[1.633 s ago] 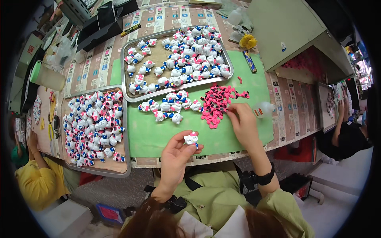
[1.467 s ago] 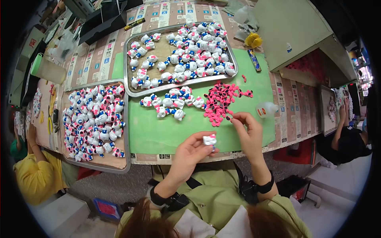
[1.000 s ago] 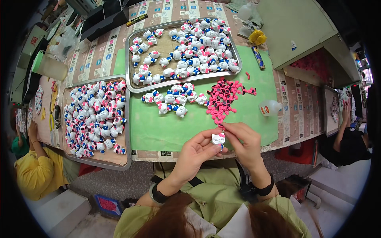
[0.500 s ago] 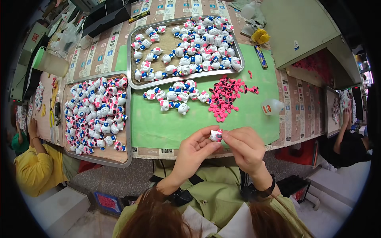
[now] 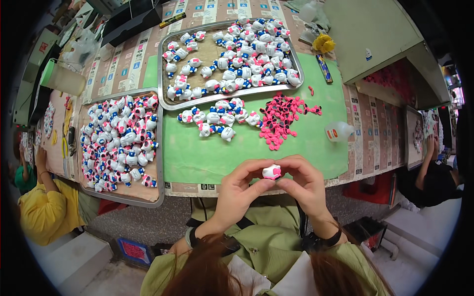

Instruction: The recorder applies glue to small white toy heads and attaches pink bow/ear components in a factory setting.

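Both hands meet just off the near edge of the surface (image 5: pixel 316 148), at about 6 o'clock in the view, with a small white figure (image 5: pixel 272 171) caught between them. The left hand (image 5: pixel 237 190) pinches it from the 8 o'clock side with thumb and forefinger, and the right hand (image 5: pixel 306 185) closes on it from 4 o'clock, its forefinger arched over the top; each grip is pressed onto the figure, not spread. The figure carries a pink piece on its upper face. It looks like a light, hard moulded toy, smooth enough to slip, so a fingertip hold on its rounded sides seems best, leaving the top free. Small pink parts of this kind would probably shift under a careless thumb. At 12 o'clock from the hands lies a pile of pink pieces (image 5: pixel 284 116) on the green mat (image 5: pixel 207 158), with a loose row of figures (image 5: pixel 217 118) at 11 o'clock. Beyond them sits a metal tray (image 5: pixel 160 79) of more figures, and at 9 o'clock a second tray (image 5: pixel 161 187), packed full. A small bottle (image 5: pixel 339 131) stands at 2 o'clock.
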The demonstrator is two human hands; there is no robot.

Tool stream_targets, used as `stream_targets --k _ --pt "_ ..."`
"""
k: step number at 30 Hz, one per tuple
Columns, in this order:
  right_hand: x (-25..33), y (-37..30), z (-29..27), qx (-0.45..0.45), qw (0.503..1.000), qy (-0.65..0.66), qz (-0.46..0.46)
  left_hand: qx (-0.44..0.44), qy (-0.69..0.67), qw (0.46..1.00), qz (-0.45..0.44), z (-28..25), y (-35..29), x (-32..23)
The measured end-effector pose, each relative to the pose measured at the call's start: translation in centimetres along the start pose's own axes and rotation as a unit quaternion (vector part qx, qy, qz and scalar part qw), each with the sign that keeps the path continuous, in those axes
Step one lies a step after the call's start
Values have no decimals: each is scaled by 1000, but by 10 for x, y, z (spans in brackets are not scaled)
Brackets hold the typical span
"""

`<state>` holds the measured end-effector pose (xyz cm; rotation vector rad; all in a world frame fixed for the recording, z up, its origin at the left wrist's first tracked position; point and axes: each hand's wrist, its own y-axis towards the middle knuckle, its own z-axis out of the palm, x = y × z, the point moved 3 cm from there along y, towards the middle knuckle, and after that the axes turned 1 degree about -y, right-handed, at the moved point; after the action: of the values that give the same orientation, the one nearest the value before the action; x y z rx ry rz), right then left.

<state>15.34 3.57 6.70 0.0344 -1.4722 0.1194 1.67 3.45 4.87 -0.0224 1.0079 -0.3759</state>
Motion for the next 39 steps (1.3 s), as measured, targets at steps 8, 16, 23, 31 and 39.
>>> stream_targets --k 8,16,23,31,39 --pt "0 -5 -4 30 993 -47 -108 25 160 978 135 3 -6 -11" --pt "-3 -9 -4 32 993 -11 -118 19 231 955 186 6 -10 -17" --pt "-4 -9 -2 35 993 -18 -110 28 193 967 163 4 -10 -17" --pt "15 -7 16 -24 904 -336 -263 57 -140 988 -42 -1 -4 -7" --pt "25 -10 26 -46 854 -414 -312 81 -223 970 -59 2 -4 1"
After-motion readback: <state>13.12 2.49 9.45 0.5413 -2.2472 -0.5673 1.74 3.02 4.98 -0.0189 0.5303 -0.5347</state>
